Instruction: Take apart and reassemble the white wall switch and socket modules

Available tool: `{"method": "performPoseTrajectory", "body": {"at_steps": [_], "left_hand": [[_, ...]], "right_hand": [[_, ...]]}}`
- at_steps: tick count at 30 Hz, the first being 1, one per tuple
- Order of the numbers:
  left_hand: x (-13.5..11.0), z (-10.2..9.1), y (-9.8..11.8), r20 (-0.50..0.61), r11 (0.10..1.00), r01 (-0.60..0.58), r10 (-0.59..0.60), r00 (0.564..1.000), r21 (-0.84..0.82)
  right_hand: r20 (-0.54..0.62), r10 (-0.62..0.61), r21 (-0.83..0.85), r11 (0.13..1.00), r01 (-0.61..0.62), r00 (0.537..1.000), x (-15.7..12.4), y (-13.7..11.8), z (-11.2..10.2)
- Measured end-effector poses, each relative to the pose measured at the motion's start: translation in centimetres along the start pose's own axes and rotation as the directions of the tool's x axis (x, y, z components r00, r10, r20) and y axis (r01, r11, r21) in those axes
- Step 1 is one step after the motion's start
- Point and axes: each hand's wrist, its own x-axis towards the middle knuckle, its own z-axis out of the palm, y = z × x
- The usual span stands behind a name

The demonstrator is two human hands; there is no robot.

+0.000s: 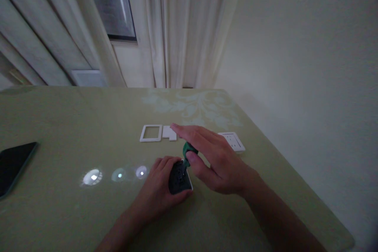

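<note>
My left hand (pixel 162 183) is closed around a wall socket (pixel 178 179), its dark back facing up and a white edge showing at the lower right. Above it, my right hand (pixel 214 157) grips the green handle of a screwdriver (pixel 189 150), thumb on one side and fingers stretched over the top. The screwdriver's tip points down at the socket's back; the exact contact spot is too small to make out. Just behind my hands lie a square white frame (pixel 142 134) and small white plates (pixel 169 133), partly covered by my right fingers.
A white socket faceplate (pixel 234 141) with slots lies right of my right hand, partly hidden by it. A dark phone or tablet (pixel 14 165) rests at the table's left edge. The glossy table (pixel 88 126) meets a wall on the right and curtains (pixel 189 27) behind.
</note>
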Motion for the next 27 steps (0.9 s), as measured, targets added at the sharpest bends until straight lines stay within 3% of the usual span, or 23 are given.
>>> {"method": "performPoseTrajectory", "body": {"at_steps": [2,5,6,10,15,17,20,21,23,25,27], "left_hand": [[0.01,-0.01,-0.05,0.015,1.000,-0.001,0.001,1.000,-0.002],[0.00,0.02,-0.14,0.020,1.000,-0.003,0.003,1.000,0.000],[-0.01,0.04,-0.16,0.020,1.000,-0.004,0.004,1.000,-0.002],[-0.01,0.03,-0.10,0.027,1.000,-0.002,0.002,1.000,-0.001],[-0.12,-0.10,0.20,0.001,1.000,0.002,-0.002,1.000,0.003],[-0.12,-0.12,0.26,0.001,1.000,-0.002,0.002,1.000,0.003],[-0.04,-0.10,0.25,0.007,1.000,-0.009,0.009,1.000,0.004],[-0.01,-0.10,0.26,0.006,1.000,-0.009,0.009,1.000,0.003],[0.03,-0.14,0.31,0.002,1.000,-0.007,0.007,1.000,0.001],[0.06,-0.23,0.44,-0.003,1.000,-0.002,0.002,1.000,0.002],[0.11,-0.31,0.56,0.002,1.000,0.002,-0.002,1.000,0.005]], "right_hand": [[0.014,0.018,0.008,1.000,-0.019,1.000,-0.02,0.01,-0.09],[-0.071,0.019,-0.195,0.980,-0.032,0.997,0.00,0.05,-0.31],[-0.061,0.028,-0.194,0.980,-0.040,0.998,0.02,0.06,-0.38],[0.107,0.047,0.056,0.997,-0.053,0.993,0.00,0.17,-0.28],[-0.106,-0.100,-0.310,0.949,0.062,0.989,-0.41,0.48,0.50],[-0.085,-0.087,-0.223,0.973,0.066,0.993,-0.33,0.42,0.38],[0.062,-0.031,0.070,0.997,0.026,0.998,-0.01,0.25,-0.08],[0.068,-0.037,0.081,0.996,0.031,0.997,0.04,0.25,-0.15],[-0.049,-0.094,-0.082,0.993,0.090,0.994,-0.03,0.36,-0.04],[-0.185,-0.249,-0.323,0.929,0.180,0.951,-0.26,0.57,0.28],[-0.200,-0.329,-0.411,0.883,0.226,0.923,-0.41,0.70,0.53]]}}
